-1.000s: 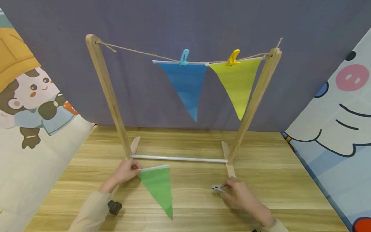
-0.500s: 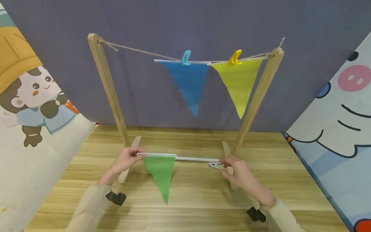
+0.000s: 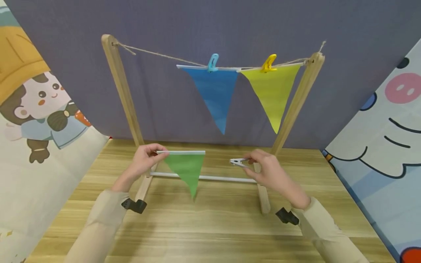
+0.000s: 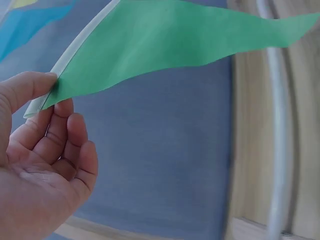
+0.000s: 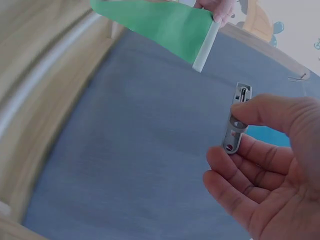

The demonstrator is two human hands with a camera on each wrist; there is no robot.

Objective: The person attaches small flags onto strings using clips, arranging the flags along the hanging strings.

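My left hand [image 3: 144, 159] pinches the left end of the white strip atop a green triangular flag [image 3: 187, 166], thumb on one side and fingers on the other. The flag hangs point down, raised in front of the stand's white bar. My right hand [image 3: 268, 170] pinches a grey clothespin [image 5: 237, 120] between thumb and fingers, its nose toward the flag. Above both hands a twine string [image 3: 158, 54] carries a blue flag [image 3: 215, 93] under a light blue clip [image 3: 213, 63] and a yellow flag [image 3: 271, 93] under a yellow clip [image 3: 269, 64].
Two wooden posts [image 3: 120, 84] hold the string's ends, joined low by a white bar [image 3: 223, 178]. The stand's feet [image 3: 264, 199] rest on a wood-grain table [image 3: 204, 233]. A grey-blue backdrop [image 3: 184, 29] stands behind, with cartoon-printed cloth [image 3: 39, 102] at the sides.
Both hands have risen from near the table and moved forward. The green flag, lying low before, now hangs higher, and the clothespin has come up and slightly left with my right hand.
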